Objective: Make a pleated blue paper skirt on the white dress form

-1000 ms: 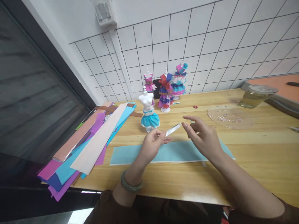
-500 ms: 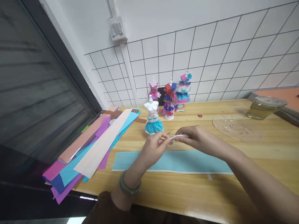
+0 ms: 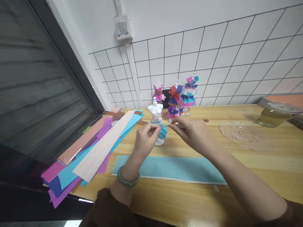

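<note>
Both hands have moved up from the long blue paper strip (image 3: 170, 168) to the little white doll form in a blue skirt (image 3: 157, 124) on the wooden counter (image 3: 260, 164). A pile of coloured paper strips (image 3: 94, 148) lies far left. The left hand (image 3: 144, 142) and right hand (image 3: 193, 134) pinch a thin white tape strip (image 3: 167, 125) with closed fingers, right at the skirt.

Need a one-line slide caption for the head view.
Both hands, left hand and right hand, pinch a thin strip before a white mannequin in a blue skirt, above a blue paper sheet.
</note>
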Demonstrator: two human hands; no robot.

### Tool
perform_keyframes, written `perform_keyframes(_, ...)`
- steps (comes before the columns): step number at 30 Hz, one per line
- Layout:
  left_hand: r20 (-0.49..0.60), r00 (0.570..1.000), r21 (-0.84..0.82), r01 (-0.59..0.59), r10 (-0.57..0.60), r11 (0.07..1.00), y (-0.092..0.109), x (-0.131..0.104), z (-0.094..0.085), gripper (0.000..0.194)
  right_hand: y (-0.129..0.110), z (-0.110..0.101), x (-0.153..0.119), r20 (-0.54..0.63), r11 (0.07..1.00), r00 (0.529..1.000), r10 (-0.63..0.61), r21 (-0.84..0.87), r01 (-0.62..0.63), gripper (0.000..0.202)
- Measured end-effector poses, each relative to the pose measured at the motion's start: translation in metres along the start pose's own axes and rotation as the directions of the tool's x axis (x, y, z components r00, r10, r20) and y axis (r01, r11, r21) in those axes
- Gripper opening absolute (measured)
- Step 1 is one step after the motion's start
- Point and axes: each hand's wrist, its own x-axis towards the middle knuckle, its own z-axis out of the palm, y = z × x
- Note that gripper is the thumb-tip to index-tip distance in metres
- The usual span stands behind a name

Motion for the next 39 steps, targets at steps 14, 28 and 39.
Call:
perform_keyframes(14,-0.117,0.986,-0.134,0.103,-0.119,0.986,-0.027,0.009,0.013,0.021,0.015,0.032,0.016,-0.113,0.967,0.99,-0.078,-0.25,0.048,0.03)
perform_keyframes(28,-0.344,0.925,0.197,-0.095,0.16,0.976,-0.039,0.012,0.016,0.011,0.022,0.041,0.017,-0.055,0.978,0.998,-0.033,-0.207,0.021,0.032)
perform_keyframes(39,-0.33,0.939,0.049,-0.089,0.1,0.995,-0.044,0.014,0.02,0.011,0.021,0.041,0.02,-0.04,0.981,0.999,-0.014,-0.193,0.006,0.029)
